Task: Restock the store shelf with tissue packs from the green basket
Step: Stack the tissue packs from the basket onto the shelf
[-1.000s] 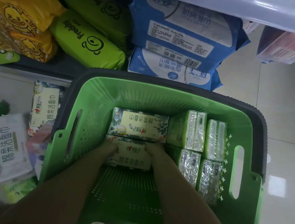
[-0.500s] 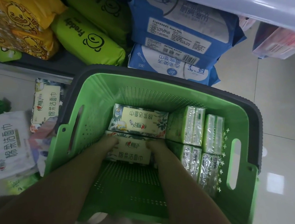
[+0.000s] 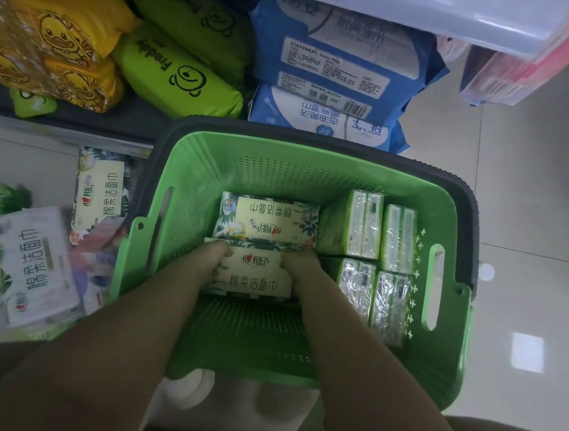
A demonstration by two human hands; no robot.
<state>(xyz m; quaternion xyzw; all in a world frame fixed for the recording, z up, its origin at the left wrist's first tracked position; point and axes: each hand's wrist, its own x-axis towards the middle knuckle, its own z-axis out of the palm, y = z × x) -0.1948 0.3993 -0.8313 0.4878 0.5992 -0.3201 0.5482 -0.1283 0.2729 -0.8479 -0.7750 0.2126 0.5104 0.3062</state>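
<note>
While both hands, left [image 3: 212,260] and right [image 3: 301,268], grip the ends of a tissue pack [image 3: 254,274] inside the green basket [image 3: 196,180], a second pack [image 3: 268,224] lies just beyond it, wrapped bundles [image 3: 368,229] fill the basket's right side.

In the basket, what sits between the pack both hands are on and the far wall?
One more floral tissue pack lies between the held pack and the green basket's far wall, touching the held one, as the head view shows.
</note>
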